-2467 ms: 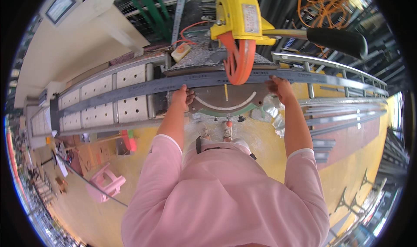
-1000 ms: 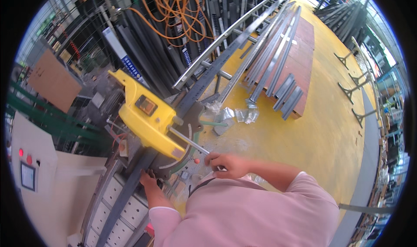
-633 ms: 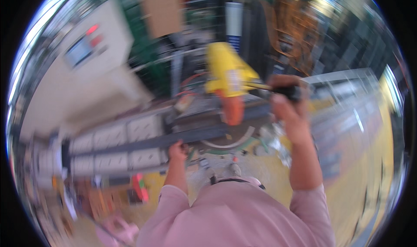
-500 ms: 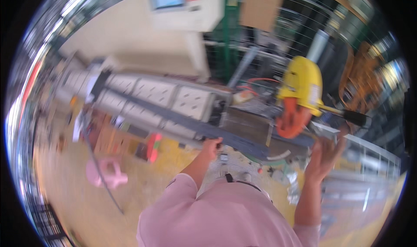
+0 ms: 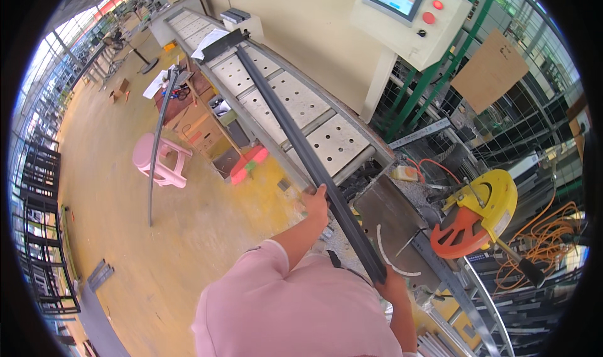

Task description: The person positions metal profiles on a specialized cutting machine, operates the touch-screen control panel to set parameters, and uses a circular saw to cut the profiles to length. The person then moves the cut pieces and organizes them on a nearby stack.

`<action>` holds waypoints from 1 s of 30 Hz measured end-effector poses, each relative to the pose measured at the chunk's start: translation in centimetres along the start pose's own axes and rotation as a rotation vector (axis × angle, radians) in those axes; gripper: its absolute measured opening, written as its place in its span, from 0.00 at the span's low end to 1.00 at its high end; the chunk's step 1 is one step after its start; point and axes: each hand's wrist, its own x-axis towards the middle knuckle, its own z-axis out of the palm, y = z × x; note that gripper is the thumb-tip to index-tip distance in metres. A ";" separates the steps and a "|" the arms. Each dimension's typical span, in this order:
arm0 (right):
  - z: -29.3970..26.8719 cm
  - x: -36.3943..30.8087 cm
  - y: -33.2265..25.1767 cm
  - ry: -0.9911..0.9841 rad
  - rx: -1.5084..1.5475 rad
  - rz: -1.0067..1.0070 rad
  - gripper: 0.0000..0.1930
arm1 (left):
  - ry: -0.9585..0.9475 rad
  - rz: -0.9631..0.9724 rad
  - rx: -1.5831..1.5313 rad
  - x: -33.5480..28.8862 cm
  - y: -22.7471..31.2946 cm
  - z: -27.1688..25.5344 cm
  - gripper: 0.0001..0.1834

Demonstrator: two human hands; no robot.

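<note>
A long dark grey metal profile lies slantwise over the perforated plates of a long feed table. Its far end meets a dark stop bar across the table. My left hand grips the profile's left edge near the table's near end, thumb up against it. Around the profile's near end, close to my body, my right hand is closed; part of its fingers is hidden behind the profile. To the right stands a cut-off saw with a yellow guard, an orange lower guard and a black-handled lever, apart from both hands.
A control box with a screen and red buttons hangs beyond the table. Left on the floor are a pink stool, a leaning thin bar and cardboard boxes. A curved pale strip lies beside the saw. Orange cables hang at right.
My right hand has come from beside the saw lever to the profile's near end and closed on it. My left hand stays on the profile. The whole view has turned.
</note>
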 end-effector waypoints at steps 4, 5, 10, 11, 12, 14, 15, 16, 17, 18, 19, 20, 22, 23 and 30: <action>-1.0 -1.4 -0.1 0.042 -0.010 0.076 0.28 | 0.268 -0.016 0.446 -0.5 4.4 1.0 0.18; -1.0 -1.6 0.4 -0.006 0.014 0.093 0.32 | -0.016 -0.264 0.288 1.4 2.4 0.5 0.17; 1.4 -1.1 1.7 0.091 0.028 -0.005 0.33 | -0.328 -0.531 -0.201 3.0 -0.8 -1.0 0.14; 2.1 -0.3 2.2 0.101 0.030 -0.035 0.33 | -0.316 -0.528 -0.202 3.8 -1.4 -1.1 0.14; 2.4 0.5 2.4 0.114 0.034 -0.060 0.33 | -0.287 -0.460 -0.188 4.5 -1.2 -0.9 0.14; 2.2 2.6 0.5 0.154 -0.012 -0.033 0.31 | -0.224 -0.324 -0.148 6.6 0.6 -1.0 0.13; 2.1 4.0 -1.0 0.178 -0.030 -0.014 0.30 | -0.191 -0.285 -0.157 6.9 2.7 -0.8 0.14; 2.0 5.0 -2.4 0.181 -0.010 -0.008 0.30 | -0.166 -0.251 -0.159 6.4 5.7 -0.2 0.15; 1.7 6.3 -4.0 0.178 0.007 -0.017 0.29 | -0.130 -0.210 -0.169 6.4 8.0 -0.1 0.15; 1.3 7.8 -5.5 0.171 0.020 -0.040 0.28 | -0.158 -0.203 -0.202 7.7 9.1 -0.7 0.16; 1.2 9.1 -6.6 0.178 0.032 -0.079 0.28 | -0.188 -0.203 -0.230 8.9 9.7 -1.3 0.16; 1.4 10.6 -7.5 0.185 0.045 -0.116 0.28 | -0.220 -0.204 -0.257 9.8 9.8 -1.7 0.17; 2.0 13.0 -9.1 0.196 0.058 -0.139 0.27 | -0.229 -0.170 0.117 9.1 9.2 -1.9 0.18; 2.3 14.1 -9.8 0.209 0.059 -0.127 0.27 | -0.241 -0.156 0.312 8.3 8.6 -1.7 0.18; 4.5 13.1 -5.4 0.439 0.086 -0.344 0.22 | -0.810 0.927 2.094 11.8 0.4 0.1 0.11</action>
